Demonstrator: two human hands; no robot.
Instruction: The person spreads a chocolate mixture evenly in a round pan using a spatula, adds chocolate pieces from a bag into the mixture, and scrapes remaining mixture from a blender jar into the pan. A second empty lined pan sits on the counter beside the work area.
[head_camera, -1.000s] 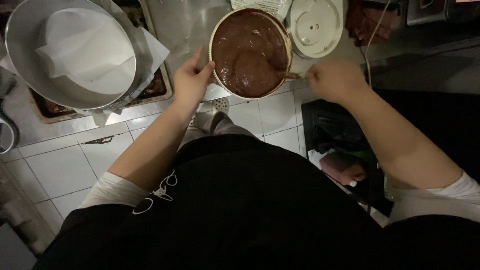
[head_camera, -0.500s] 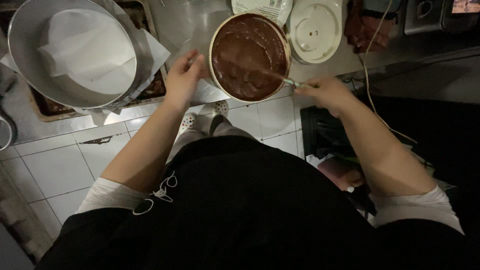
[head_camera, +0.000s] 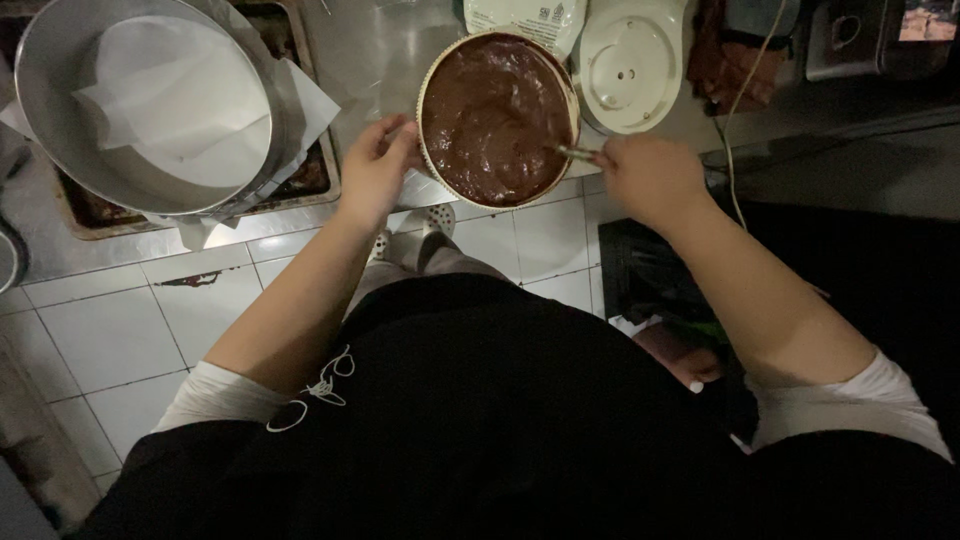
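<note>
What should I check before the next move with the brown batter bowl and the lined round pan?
1. Bowl steadied: ok. The left hand grips the rim of the bowl of brown batter.
2. Stirring tool held: ok. The right hand holds a thin metal handle whose tip sits in the batter; what kind of tool it is cannot be told.
3. Bowl footing: not ok. It sits at the counter edge, partly over the tiled floor.
4. Pan ready: ok. The round metal pan is lined with white paper.
5. Cable clear: cannot tell. A cord runs close behind the right hand.
</note>
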